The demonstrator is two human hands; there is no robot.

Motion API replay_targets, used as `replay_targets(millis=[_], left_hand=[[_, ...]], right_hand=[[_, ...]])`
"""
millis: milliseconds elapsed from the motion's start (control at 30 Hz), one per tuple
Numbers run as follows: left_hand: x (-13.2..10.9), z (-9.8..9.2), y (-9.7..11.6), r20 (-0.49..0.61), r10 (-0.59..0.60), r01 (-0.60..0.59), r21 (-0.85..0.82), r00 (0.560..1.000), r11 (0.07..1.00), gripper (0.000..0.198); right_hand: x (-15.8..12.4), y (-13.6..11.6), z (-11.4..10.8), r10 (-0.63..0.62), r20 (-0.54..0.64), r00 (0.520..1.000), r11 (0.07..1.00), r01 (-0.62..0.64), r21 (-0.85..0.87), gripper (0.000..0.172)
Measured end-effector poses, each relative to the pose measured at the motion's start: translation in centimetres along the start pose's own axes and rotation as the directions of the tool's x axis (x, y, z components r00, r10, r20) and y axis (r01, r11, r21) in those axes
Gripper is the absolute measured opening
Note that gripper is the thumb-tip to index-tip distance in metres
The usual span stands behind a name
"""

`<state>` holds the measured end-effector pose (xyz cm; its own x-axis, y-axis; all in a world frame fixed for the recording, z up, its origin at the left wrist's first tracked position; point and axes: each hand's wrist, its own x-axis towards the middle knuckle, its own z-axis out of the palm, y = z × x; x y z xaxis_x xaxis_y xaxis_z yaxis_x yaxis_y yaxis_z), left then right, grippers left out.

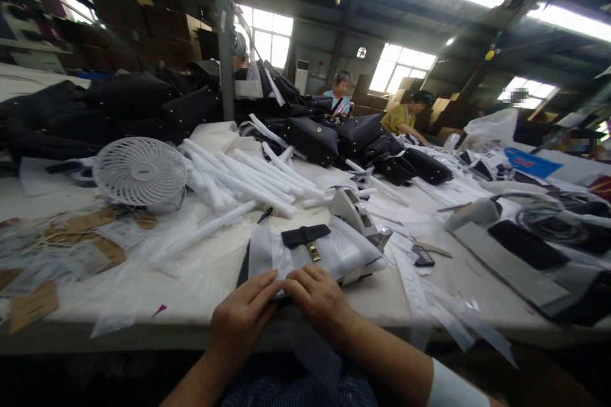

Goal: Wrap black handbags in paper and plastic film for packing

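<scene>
A black handbag (242, 264) lies on the table in front of me, largely covered by a thin white wrapping sheet (351, 241). Its dark strap tab with a gold clasp (312, 250) shows on top. My left hand (245, 308) is closed on the sheet at the bag's near edge, thumb hidden. Beside it, almost touching, my right hand (319, 299) presses curled fingers onto the same edge. Below the hands a translucent strip of sheet (315, 350) hangs over the table edge. Right behind the bag stands a grey tape dispenser (353, 211).
A white round fan (140, 172) stands at left, near brown cardboard tags (33, 305). White foam rolls (248, 181) and piled black bags (312, 140) fill the back. Another partly wrapped bag (529, 261) lies right. Co-workers (403, 117) sit across the table.
</scene>
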<state>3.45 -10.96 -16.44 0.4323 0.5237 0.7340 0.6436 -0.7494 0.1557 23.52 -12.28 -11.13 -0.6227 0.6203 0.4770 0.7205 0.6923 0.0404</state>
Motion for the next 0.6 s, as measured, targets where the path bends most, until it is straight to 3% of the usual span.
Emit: replay_targets(millis=[233,367,600], left_hand=[[0.5,-0.9,0.7,0.032,-0.048,0.051,-0.078,0.998,0.996,0.033],[0.3,-0.5,0.4,-0.023,0.023,-0.024,-0.043,0.999,0.999,0.030],[0.0,-0.3,0.0,-0.010,0.138,-0.138,0.011,0.990,0.990,0.033]], right_hand=[[-0.1,-0.2,0.3,0.055,0.009,0.998,0.998,-0.055,0.006,0.016],[-0.1,-0.2,0.3,0.050,0.003,0.999,0.999,-0.049,-0.010,0.015],[-2.1,1.3,-0.3,-0.133,-0.127,0.983,0.982,0.148,0.116,0.021]])
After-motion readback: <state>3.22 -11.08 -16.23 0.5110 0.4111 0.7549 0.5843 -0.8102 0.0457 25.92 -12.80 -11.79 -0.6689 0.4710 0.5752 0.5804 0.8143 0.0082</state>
